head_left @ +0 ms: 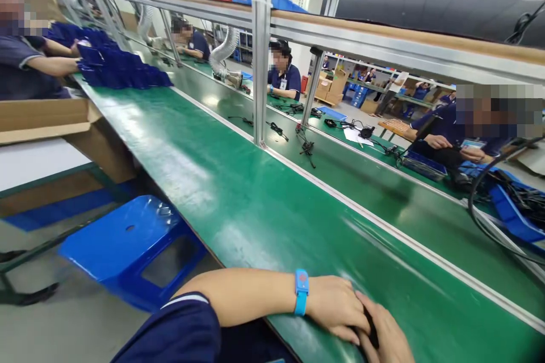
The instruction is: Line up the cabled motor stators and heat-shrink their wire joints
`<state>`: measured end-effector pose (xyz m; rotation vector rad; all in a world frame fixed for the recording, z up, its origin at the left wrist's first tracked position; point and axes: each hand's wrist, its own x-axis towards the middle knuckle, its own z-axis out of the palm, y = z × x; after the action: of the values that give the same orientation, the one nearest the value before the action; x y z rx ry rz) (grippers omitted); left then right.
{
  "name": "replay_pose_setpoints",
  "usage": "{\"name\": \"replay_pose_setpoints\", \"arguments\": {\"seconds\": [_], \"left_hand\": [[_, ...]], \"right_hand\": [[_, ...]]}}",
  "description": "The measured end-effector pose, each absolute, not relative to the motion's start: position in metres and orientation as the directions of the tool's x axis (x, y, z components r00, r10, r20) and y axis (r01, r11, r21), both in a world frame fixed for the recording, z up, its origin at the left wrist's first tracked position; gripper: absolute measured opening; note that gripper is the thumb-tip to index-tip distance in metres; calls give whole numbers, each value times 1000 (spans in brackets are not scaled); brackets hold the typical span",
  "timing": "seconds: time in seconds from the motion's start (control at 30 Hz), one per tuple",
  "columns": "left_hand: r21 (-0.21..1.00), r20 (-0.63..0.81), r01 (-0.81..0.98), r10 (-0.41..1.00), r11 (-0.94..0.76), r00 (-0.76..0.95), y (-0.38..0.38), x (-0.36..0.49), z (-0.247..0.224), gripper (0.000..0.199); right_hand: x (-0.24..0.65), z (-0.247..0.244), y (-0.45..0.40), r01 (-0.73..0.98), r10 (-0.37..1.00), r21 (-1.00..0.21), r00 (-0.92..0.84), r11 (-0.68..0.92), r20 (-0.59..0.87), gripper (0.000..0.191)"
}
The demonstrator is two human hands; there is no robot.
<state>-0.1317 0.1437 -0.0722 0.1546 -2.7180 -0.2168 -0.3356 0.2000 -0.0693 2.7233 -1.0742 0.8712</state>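
Note:
My left hand, with a light-blue wrist strap above it, reaches across the near edge of the green bench. My right hand meets it at the bottom of the view. Between them is a small black object, mostly covered by the fingers, so its kind cannot be made out. Both hands are closed around it, low over the bench top.
A metal post rises from the bench's rail. Black cables lie on the strip beyond. Dark blue bins are stacked at the far left near a co-worker. A blue stool stands at left. Other people sit across the line.

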Motion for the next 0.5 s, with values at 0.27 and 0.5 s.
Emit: {"name": "replay_pose_setpoints", "arguments": {"seconds": [0.27,0.5], "left_hand": [[199,443,-361,-412,911,-796,55,-80,-55,29],[415,437,-765,-846,492,-307,-78,-11,-46,37]], "right_hand": [[-331,-68,213,-825,-684,-21,454,-565,571,30],[-330,-75,216,-942,-786,-66,234,-329,572,34]]}}
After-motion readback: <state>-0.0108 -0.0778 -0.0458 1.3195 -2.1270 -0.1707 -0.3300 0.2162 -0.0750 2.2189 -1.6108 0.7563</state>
